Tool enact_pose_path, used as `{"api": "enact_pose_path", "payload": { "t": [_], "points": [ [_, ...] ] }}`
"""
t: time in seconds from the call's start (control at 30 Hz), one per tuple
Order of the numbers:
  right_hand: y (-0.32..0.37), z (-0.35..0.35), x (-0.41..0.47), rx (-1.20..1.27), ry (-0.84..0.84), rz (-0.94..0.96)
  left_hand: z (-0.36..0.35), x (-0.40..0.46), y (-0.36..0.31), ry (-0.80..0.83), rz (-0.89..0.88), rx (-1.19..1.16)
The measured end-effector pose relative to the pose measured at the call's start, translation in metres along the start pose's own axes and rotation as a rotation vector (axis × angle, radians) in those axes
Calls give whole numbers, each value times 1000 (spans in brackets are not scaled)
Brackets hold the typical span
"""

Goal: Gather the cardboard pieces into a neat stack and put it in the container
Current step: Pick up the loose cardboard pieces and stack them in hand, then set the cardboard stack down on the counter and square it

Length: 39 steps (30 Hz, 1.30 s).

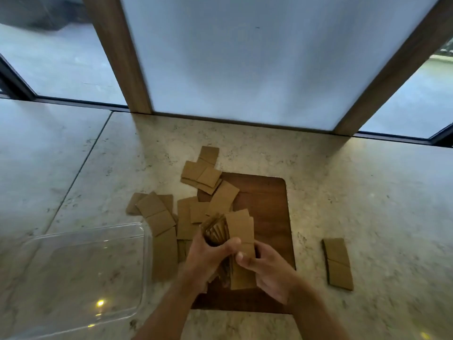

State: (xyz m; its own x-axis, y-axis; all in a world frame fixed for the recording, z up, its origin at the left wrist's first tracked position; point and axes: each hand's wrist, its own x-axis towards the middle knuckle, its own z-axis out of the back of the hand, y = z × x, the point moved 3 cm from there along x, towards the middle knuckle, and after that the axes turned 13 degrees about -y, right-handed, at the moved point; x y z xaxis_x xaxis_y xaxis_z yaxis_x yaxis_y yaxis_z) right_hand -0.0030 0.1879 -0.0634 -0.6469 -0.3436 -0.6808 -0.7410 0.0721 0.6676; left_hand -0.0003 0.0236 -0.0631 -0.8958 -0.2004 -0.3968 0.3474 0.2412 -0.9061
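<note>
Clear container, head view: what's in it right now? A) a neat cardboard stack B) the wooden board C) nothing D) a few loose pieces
C. The clear container shows only countertop through its base; the gathered stack is between the left hand and right hand, with loose cardboard pieces on the counter.
</note>
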Motion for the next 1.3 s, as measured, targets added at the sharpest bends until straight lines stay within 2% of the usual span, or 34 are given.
{"api": "enact_pose_path", "payload": {
  "t": [0.03,0.1,0.23,0.27,0.33,0.4,0.43,0.6,0.67,0.73,0.83,0.9,1.0,1.13,1.23,1.3],
  "points": [
    [7,13,-4,-67,-65,86,-3,1,-3,62,-38,43],
    [25,35,-10,-266,-167,278,-7,5,-6,84,-55,64],
    [46,63,-12,-1019,-380,720,-29,7,3,32,-135,146],
    [44,69,-8,-1121,-404,791,-39,7,11,18,-162,177],
    [33,79,3,-1233,-427,817,-55,8,27,-55,-183,198],
    [17,91,11,-1196,-439,779,-67,9,46,-145,-213,195],
    [11,96,13,-1096,-460,787,-71,10,53,-186,-238,187],
    [-8,96,23,-279,-799,930,-84,25,71,-412,-281,114],
    [-9,86,30,88,-827,880,-90,30,71,-496,-321,136],
    [-13,83,36,245,-884,796,-92,32,76,-534,-334,181],
    [-13,89,37,75,-986,730,-89,29,75,-531,-377,250],
    [-12,91,39,41,-974,722,-88,27,74,-518,-382,244],
    [-11,89,41,53,-853,715,-88,27,78,-445,-308,119],
    [-12,91,38,14,-711,709,-84,28,77,-379,-332,210],
    [-10,95,33,-77,-657,666,-82,29,79,-398,-350,190],
    [0,99,23,-303,-561,677,-84,28,78,-407,-343,155]
  ]
}}
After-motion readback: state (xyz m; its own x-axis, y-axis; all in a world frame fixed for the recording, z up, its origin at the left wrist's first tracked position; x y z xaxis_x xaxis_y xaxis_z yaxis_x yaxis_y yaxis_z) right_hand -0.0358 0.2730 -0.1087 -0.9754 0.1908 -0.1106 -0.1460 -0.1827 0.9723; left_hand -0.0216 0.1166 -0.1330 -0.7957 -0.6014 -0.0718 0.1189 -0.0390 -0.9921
